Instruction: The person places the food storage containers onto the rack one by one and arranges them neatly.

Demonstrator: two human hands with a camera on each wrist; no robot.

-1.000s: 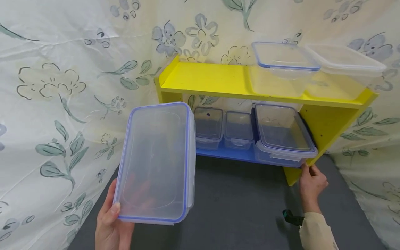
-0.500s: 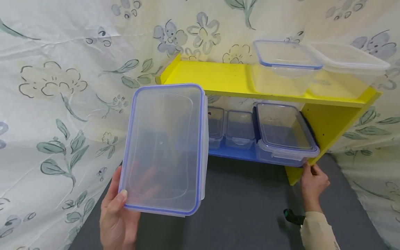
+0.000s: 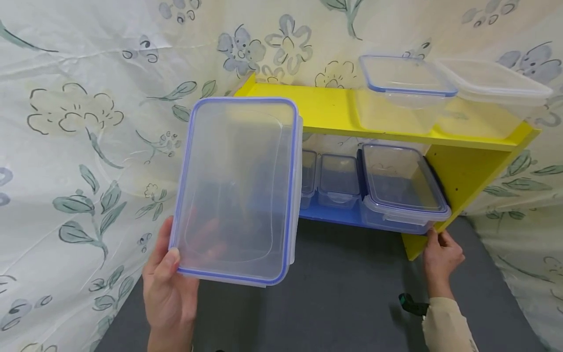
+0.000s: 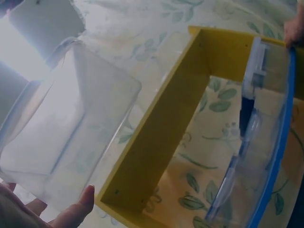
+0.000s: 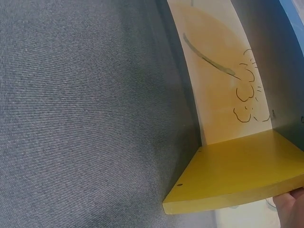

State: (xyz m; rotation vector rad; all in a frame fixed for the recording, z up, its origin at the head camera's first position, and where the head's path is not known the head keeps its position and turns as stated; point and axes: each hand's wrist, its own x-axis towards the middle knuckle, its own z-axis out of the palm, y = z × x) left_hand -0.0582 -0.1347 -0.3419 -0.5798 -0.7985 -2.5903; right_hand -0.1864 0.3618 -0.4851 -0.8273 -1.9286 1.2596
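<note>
My left hand (image 3: 169, 293) grips the lower left corner of a clear plastic food container (image 3: 237, 190), thumb on its blue-rimmed lid. The container is held up in front of the left part of a yellow and blue shelf unit (image 3: 325, 100), hiding that part. In the left wrist view the container (image 4: 71, 123) is beside the yellow top board (image 4: 152, 118). My right hand (image 3: 442, 256) pinches the lower front edge of the right side panel. In the right wrist view only part of this hand (image 5: 290, 206) shows at that panel (image 5: 247, 166).
A blue-rimmed container (image 3: 396, 110) and a white-lidded one (image 3: 488, 102) stand on the top board's right. Below, on the blue board (image 3: 330, 214), are a large container (image 3: 402, 190) and smaller ones (image 3: 338, 181). Floral cloth (image 3: 88, 146) hangs behind; the tabletop (image 3: 343, 293) is dark grey.
My left hand has lifted the food container higher and a little to the right, so that it now covers the shelf unit's left end. My right hand has stayed at the side panel.
</note>
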